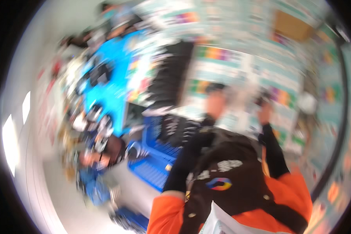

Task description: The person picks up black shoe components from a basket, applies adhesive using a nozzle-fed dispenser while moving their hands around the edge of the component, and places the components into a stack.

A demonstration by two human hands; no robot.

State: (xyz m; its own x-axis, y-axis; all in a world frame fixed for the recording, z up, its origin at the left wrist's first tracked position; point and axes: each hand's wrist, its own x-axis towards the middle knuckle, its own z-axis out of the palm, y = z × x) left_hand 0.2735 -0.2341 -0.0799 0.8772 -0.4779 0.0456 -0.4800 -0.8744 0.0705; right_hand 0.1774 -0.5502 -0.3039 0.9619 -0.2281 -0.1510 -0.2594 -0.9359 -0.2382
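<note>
Strong motion blur smears both hands. My left hand [216, 103] reaches over stacked white printed cartons [222, 70] with coloured bands. At its fingertips is a small dark shape [215, 88] whose kind I cannot make out. Further right, my right hand [265, 112] is over the same cartons, with another dark patch [263, 95] at its fingers. Whether either hand grips these shapes is not visible. Just left of my hands lies a row of black packed items [169, 74], also too blurred to name.
Blue plastic crates [154, 171] stand left of my left arm, with dark packed items [175, 126] in one. Beyond them is a bright blue table [109, 85], with people seated along it. A brown cardboard box [292, 25] rests on cartons at the far right.
</note>
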